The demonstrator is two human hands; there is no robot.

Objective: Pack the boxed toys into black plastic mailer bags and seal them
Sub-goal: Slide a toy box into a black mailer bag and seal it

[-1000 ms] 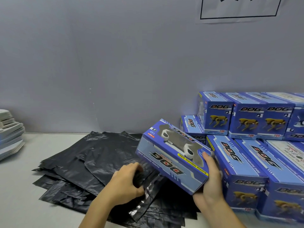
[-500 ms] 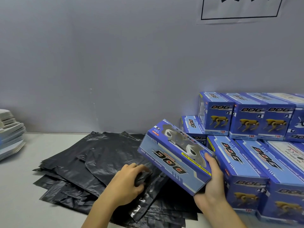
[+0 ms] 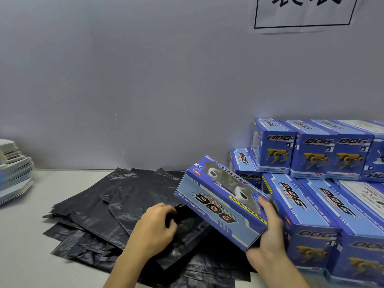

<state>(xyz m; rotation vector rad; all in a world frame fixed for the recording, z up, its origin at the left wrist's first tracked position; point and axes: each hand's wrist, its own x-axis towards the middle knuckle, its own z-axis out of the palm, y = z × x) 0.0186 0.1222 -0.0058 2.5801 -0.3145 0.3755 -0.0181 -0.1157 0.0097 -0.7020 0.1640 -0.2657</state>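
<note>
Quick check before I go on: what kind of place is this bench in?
Probably a small order-packing station. Stacked blue toy boxes stand on the right, a pile of black mailer bags is spread on the table, and flat printed cartons are stacked at the far left.

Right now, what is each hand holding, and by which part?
The right hand grips the blue toy box by its near right end. The left hand pinches the top black mailer bag at its edge.

A stack of flat printed sheets (image 3: 14,169) lies at the table's (image 3: 25,246) left edge; a paper sign (image 3: 305,14) hangs on the wall (image 3: 145,80).
</note>
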